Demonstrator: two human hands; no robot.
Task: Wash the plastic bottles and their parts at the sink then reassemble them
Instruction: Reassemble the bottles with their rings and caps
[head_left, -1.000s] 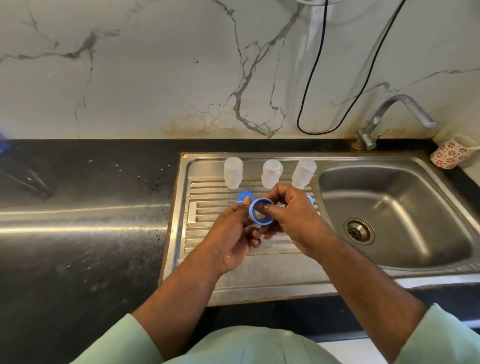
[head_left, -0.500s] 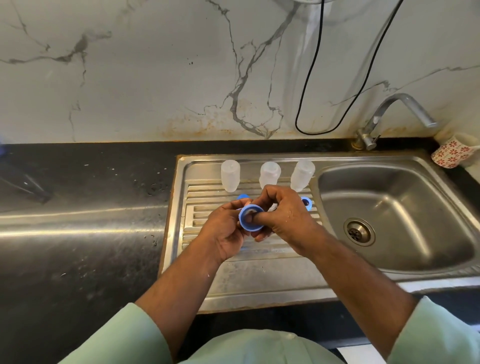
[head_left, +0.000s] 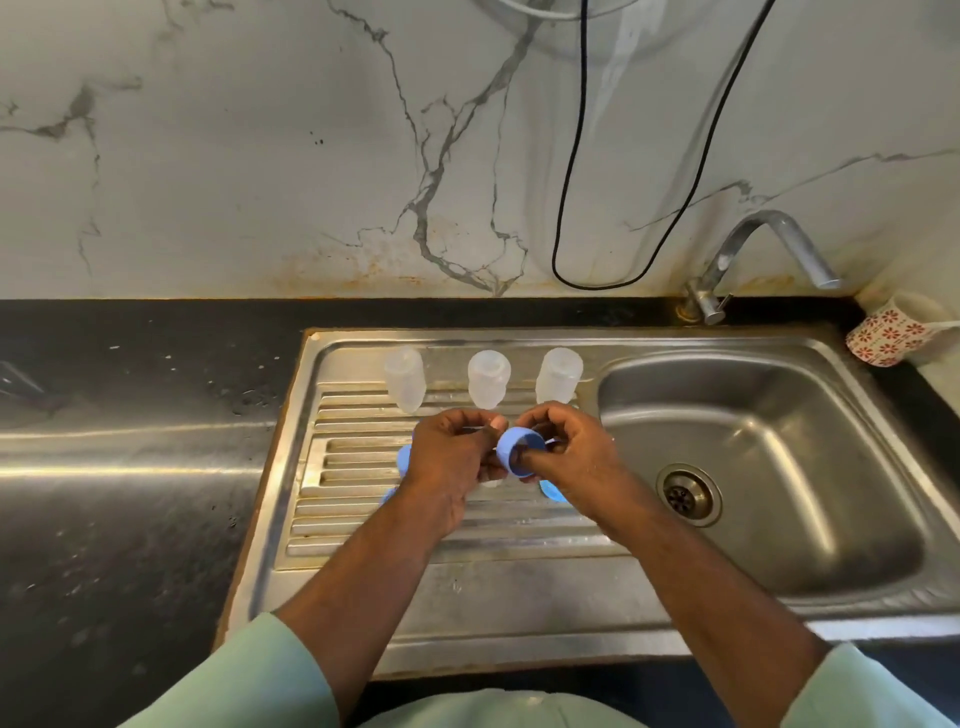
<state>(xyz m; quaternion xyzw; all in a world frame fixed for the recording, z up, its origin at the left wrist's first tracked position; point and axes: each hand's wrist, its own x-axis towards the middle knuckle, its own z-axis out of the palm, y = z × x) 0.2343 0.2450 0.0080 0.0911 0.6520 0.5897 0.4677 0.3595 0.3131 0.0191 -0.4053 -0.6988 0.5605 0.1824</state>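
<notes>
1. The right hand (head_left: 566, 447) is pinching a blue ring (head_left: 519, 451) above the drainboard (head_left: 363, 525), thumb and fingers curled on its rim.
2. The left hand (head_left: 449, 457) is sitting just beside the ring with its fingers curled; it seems to be pinching a small clear part, too faint to name.
3. The ring is probably light, stiff and slippery when wet, so gripping across the outer rim looks safest.
4. Its opening is facing up and toward the right hand, its axis tilted.
5. Three clear bottles (head_left: 488, 385) are standing upright in a row behind the hands; other blue parts (head_left: 551, 491) are lying on the drainboard.
</notes>
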